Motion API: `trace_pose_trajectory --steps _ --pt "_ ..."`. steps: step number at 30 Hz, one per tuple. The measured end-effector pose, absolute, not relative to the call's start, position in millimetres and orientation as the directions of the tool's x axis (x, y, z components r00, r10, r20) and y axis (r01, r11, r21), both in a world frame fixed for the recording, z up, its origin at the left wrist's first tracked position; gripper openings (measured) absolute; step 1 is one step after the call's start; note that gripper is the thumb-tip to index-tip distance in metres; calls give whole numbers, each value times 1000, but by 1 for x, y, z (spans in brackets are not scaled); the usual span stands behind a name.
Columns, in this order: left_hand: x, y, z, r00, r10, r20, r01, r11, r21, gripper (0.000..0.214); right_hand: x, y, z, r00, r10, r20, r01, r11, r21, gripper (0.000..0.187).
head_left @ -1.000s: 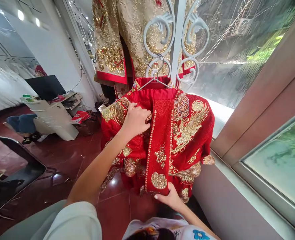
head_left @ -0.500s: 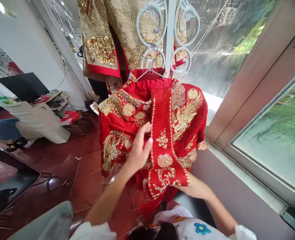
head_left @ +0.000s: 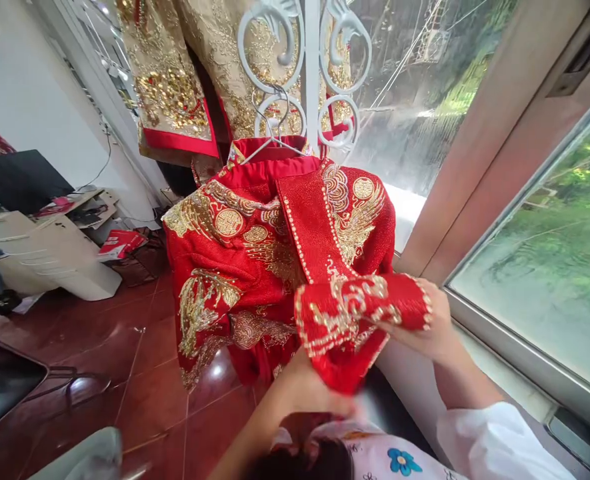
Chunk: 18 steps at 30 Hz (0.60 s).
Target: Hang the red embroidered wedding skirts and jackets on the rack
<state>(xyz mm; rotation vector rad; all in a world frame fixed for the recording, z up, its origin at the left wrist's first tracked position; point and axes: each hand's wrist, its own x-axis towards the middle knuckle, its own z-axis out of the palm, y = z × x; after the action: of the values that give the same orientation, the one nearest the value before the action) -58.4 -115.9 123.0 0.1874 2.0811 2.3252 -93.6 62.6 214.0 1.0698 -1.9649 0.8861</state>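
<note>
Red embroidered jacket (head_left: 215,257) is hung on wire hanger (head_left: 273,141) by white scrollwork stand (head_left: 313,73). Beaded strip (head_left: 311,227) is draped down its front, lower part folded, gripped in right hand's (head_left: 427,330) fingers. Left hand (head_left: 305,387) is blurred below strip; finger closure can't be told.

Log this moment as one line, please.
right hand: holds red embroidered band | left hand: blurred, near band's lower folds | red jacket: on hanger | gold garment: hangs behind
</note>
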Motion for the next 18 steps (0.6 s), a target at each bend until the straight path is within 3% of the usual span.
trace_pose_trajectory --steps 2,4,6,8,10,12,13,16,18 --pt "-61 -115 125 -992 48 118 113 -88 990 42 -101 58 214 -583 -245 774 -777 447 -444 16" --pt "-65 -118 134 -994 -11 111 112 -97 989 24 -107 55 210 -784 -148 603 -615 323 -719 27" --pt "-68 -124 144 -997 -46 56 64 -184 981 20 -114 57 198 -909 -219 356 -396 182 -900 38" --pt "-68 -134 153 -996 -87 24 49 -292 955 26 -118 62 180 -935 -337 110 -187 208 -960 45" --pt "-65 -142 157 -989 -146 37 88 -359 929 34 -117 64 161 -952 -301 46 -136 285 -949 50" --pt "-62 -146 158 -981 -188 55 125 -385 914 43 -110 62 146 -954 -186 237 -282 274 -919 58" --pt "-60 -146 157 -979 -195 65 139 -392 910 46 -104 59 142 -909 -147 389 -415 261 -871 72" --pt "-58 -139 159 -986 -150 77 132 -397 908 50 -86 46 144 -633 -234 738 -761 361 -538 119" --pt "-58 -132 166 -993 -63 103 119 -385 915 52 -79 38 154 -436 -398 807 -864 437 -251 124"
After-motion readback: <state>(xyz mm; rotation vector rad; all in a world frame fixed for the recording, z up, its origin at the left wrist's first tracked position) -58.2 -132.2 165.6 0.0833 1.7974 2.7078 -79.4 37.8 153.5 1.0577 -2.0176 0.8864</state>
